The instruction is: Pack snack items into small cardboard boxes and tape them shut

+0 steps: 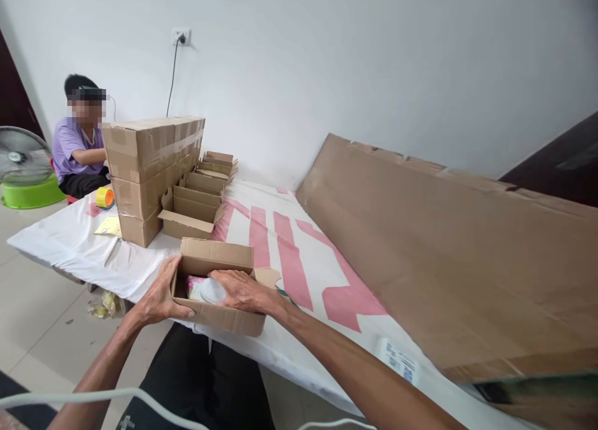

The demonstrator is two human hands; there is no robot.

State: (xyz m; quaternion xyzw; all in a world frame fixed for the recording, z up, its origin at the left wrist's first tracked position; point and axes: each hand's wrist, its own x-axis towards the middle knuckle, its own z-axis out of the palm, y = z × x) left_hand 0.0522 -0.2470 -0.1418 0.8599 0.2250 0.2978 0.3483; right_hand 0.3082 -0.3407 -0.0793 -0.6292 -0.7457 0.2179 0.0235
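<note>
A white-sheeted desk (70,237) stands by a bare wall. At its near edge sits a small open carton (215,293): the left hand (161,296) clasps its side, and the right hand (240,291) presses a white object (212,290) down inside. Seating it flat would best let the flaps close, I'd judge; sealed cartons (149,168) stand stacked well behind.

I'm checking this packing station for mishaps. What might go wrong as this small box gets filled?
1. The open box sits at the table edge; only the left hand steadies it, so it might tip off.
2. The right hand presses a white item inside; the pushing may buckle the thin wall.
3. The upright flap may fold onto the fingers.
</note>
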